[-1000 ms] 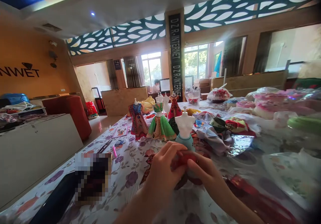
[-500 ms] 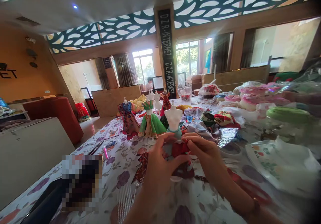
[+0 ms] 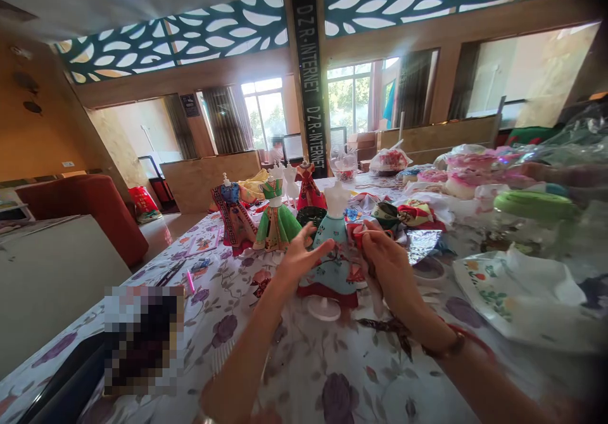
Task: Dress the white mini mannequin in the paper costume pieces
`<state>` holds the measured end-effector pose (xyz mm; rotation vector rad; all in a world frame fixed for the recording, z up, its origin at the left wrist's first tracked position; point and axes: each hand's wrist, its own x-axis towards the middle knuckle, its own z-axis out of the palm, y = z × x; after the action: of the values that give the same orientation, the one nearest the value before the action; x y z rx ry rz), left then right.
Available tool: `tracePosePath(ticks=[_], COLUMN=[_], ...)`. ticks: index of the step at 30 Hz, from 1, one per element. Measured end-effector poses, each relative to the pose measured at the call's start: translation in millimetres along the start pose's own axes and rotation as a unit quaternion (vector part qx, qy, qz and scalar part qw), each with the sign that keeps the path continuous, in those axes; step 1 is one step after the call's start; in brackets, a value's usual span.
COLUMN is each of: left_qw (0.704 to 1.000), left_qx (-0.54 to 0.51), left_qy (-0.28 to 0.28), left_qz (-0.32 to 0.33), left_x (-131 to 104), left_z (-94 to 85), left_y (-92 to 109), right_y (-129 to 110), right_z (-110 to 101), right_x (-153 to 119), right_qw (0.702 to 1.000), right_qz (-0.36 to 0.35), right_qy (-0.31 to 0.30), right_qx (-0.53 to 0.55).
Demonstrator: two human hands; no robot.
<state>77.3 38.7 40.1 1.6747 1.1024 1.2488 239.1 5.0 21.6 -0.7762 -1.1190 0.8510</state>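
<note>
A small white mannequin (image 3: 336,201) stands upright on a round white base (image 3: 324,308), wearing a light blue skirt (image 3: 327,259) with a printed pattern and red hem. To its left is my left hand (image 3: 304,256), fingers spread and thumb reaching across the skirt's front; whether the fingertips touch the cloth is unclear. On the other side, my right hand (image 3: 387,253) pinches a piece of red and white fabric (image 3: 357,232) beside the skirt. A pale strip hangs below that hand; I cannot tell whether the fabric is joined to the skirt.
Dressed mannequins stand behind, one in a green dress (image 3: 280,224), another in a red dress (image 3: 311,186). Dark patterned scraps (image 3: 387,326) lie nearby. At right are a plastic-wrapped floral container (image 3: 494,297) and a green-lidded jar (image 3: 534,207). A pink pen (image 3: 190,281) lies at left.
The skirt, bunched up between both hands before, now hangs down around the mannequin. My left hand's fingers have spread. The right hand has shifted slightly up, and the camera view has moved.
</note>
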Motion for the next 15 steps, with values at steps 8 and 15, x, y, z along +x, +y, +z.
tracePosePath(ticks=[8, 15], left_qw=[0.997, 0.996], left_qx=[-0.010, -0.015], left_qy=[0.059, 0.091], left_qz=[0.041, 0.020], left_x=[2, -29], left_z=[28.0, 14.0], left_y=[-25, -20], right_y=[4, 2], right_z=[11, 16], right_x=[-10, -18], right_qw=[0.991, 0.981], right_qz=[0.025, 0.001], right_qy=[-0.133, -0.194], right_qx=[-0.013, 0.001])
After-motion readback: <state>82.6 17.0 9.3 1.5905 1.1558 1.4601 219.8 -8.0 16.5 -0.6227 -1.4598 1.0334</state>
